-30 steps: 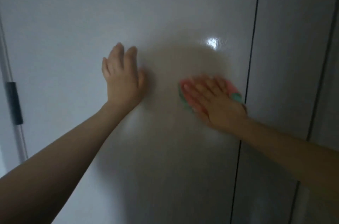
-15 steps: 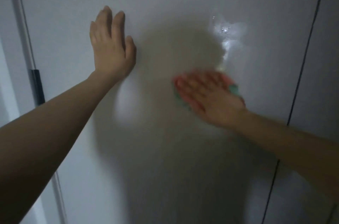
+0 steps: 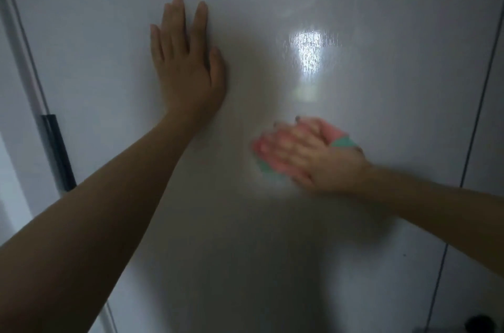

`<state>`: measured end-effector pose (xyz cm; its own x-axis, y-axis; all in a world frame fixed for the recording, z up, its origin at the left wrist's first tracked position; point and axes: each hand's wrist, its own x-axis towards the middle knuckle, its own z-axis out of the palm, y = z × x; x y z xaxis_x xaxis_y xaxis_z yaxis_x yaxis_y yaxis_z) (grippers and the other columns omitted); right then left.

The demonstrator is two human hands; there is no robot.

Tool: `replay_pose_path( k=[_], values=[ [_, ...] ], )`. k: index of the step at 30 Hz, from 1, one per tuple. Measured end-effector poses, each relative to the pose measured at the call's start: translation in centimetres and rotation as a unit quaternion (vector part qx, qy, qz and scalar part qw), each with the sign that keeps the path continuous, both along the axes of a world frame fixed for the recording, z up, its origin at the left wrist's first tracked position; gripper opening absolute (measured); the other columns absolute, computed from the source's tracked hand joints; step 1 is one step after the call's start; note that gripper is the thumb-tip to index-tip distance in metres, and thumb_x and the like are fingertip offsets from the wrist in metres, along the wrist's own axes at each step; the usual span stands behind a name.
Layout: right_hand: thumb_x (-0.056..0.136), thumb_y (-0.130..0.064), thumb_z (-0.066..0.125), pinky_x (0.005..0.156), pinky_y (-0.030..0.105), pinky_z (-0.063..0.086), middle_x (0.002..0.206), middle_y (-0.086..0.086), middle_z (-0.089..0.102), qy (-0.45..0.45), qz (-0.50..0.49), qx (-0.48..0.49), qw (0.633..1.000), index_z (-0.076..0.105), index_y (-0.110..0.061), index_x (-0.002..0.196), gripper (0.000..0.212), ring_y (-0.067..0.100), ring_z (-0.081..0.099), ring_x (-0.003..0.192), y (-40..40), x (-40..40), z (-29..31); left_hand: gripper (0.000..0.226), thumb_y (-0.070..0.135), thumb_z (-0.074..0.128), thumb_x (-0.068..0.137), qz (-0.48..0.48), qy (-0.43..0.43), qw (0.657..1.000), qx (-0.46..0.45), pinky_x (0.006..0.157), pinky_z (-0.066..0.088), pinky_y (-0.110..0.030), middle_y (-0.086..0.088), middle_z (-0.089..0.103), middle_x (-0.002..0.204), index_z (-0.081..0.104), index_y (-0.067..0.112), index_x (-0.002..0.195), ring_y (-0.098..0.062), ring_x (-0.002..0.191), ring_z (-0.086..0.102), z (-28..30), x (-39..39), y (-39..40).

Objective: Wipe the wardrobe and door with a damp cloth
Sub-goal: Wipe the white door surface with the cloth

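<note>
My left hand (image 3: 185, 60) lies flat, fingers straight, on the glossy white wardrobe door (image 3: 272, 223) toward its left edge. My right hand (image 3: 308, 155), blurred, presses a pink-and-green cloth (image 3: 344, 141) flat against mid-panel. Since half a second ago the cloth has slid right, and the glare patch (image 3: 308, 54) has grown taller.

Bright patch of reflected light (image 3: 307, 54) up at one o'clock, streaky and glaring. Dark hinge-like fitting (image 3: 58, 152) over at nine o'clock, clamped on a pale vertical strip (image 3: 26, 60) along the left edge. Small dark round object (image 3: 481, 324) down at five o'clock, cut off by the frame, too dim to identify.
</note>
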<state>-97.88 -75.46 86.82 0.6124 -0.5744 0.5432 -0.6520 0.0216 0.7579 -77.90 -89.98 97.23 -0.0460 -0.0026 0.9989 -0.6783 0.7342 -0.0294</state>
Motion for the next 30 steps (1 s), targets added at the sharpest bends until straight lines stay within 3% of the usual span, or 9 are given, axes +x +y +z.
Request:
replay_pose_path(
  k=[5,9,12,15,17,21,23,27,30],
  values=[
    [0.097,-0.032,0.041,0.117,0.049,0.012,0.154,0.010,0.031,-0.210,-0.045,-0.261,0.941,0.032,-0.011,0.149,0.056,0.034,0.025,0.143,-1.9,2.9,6.4,0.057,0.030,0.035,0.093,-0.011,0.002,1.000,-0.011,0.117,0.011,-0.049,-0.019,0.026,0.153,0.033,0.013,0.147,-0.034,0.143,0.021,0.0,-0.2,-0.2],
    [0.092,-0.032,0.046,0.118,0.047,0.008,0.152,0.004,0.036,-0.087,-0.018,-0.080,0.993,0.037,-0.015,0.147,0.058,0.032,0.022,0.143,-3.7,5.3,-4.1,0.057,0.028,0.036,0.091,-0.007,0.006,1.000,-0.020,0.117,0.013,-0.049,-0.019,0.028,0.153,0.035,0.013,0.147,-0.033,0.143,0.023,0.2,-0.2,-0.5],
    [0.093,-0.028,0.040,0.119,0.040,-0.001,0.155,-0.003,0.028,0.045,0.000,0.066,0.997,0.041,-0.021,0.145,0.052,0.019,0.016,0.146,-2.6,5.0,-9.8,0.058,0.030,0.034,0.092,0.006,-0.002,1.000,-0.006,0.117,0.011,-0.049,-0.018,0.026,0.154,0.032,0.014,0.148,-0.032,0.144,0.021,0.1,-0.1,-0.4],
    [0.094,-0.023,0.045,0.117,0.042,0.019,0.147,0.007,0.043,0.127,-0.059,-0.014,0.990,0.046,-0.012,0.141,0.049,0.016,0.038,0.135,-2.0,5.3,-6.2,0.058,0.032,0.034,0.093,-0.011,-0.022,1.000,0.004,0.117,0.012,-0.050,-0.020,0.027,0.152,0.034,0.012,0.147,-0.034,0.143,0.023,0.4,0.1,0.2],
    [0.094,-0.023,0.045,0.117,0.047,0.020,0.148,0.013,0.041,0.040,-0.083,-0.126,0.988,0.041,-0.006,0.143,0.052,0.025,0.041,0.134,-2.4,5.5,-1.4,0.059,0.030,0.035,0.090,-0.062,-0.041,0.997,0.013,0.116,0.010,-0.048,-0.022,0.029,0.151,0.035,0.009,0.145,-0.035,0.142,0.024,0.7,1.2,0.5],
    [0.097,-0.029,0.040,0.117,0.049,0.014,0.154,0.007,0.032,-0.179,-0.026,-0.185,0.966,0.033,-0.012,0.148,0.055,0.033,0.025,0.143,-4.6,8.8,5.2,0.059,0.022,0.040,0.088,-0.087,-0.020,0.996,0.009,0.115,0.008,-0.049,-0.026,0.028,0.150,0.035,0.004,0.144,-0.039,0.141,0.024,-1.1,5.8,-0.4],
    [0.094,-0.030,0.043,0.116,0.051,0.012,0.153,0.008,0.034,-0.133,-0.028,-0.159,0.978,0.033,-0.011,0.148,0.058,0.034,0.025,0.142,-6.0,9.9,3.1,0.057,0.019,0.041,0.090,-0.086,0.001,0.996,0.029,0.115,0.009,-0.054,-0.027,0.026,0.150,0.035,0.002,0.143,-0.041,0.141,0.023,-2.4,8.0,-1.7],
    [0.096,-0.028,0.036,0.118,0.045,0.007,0.152,0.002,0.035,-0.018,0.052,0.064,0.996,0.036,-0.015,0.147,0.053,0.023,0.020,0.145,-6.9,10.1,-5.2,0.055,0.017,0.043,0.089,-0.060,0.028,0.996,0.060,0.107,0.025,-0.064,-0.033,0.031,0.144,0.038,-0.005,0.140,-0.048,0.134,0.030,-5.2,10.9,-4.6],
    [0.093,-0.023,0.039,0.118,0.041,0.004,0.145,0.004,0.046,0.058,0.059,0.088,0.993,0.050,-0.012,0.139,0.048,0.025,0.036,0.137,-6.8,9.9,-5.2,0.055,0.017,0.046,0.091,-0.034,0.005,0.996,0.085,0.111,0.024,-0.058,-0.033,0.030,0.146,0.037,-0.003,0.141,-0.047,0.136,0.029,-7.6,13.2,-6.2]
  ],
)
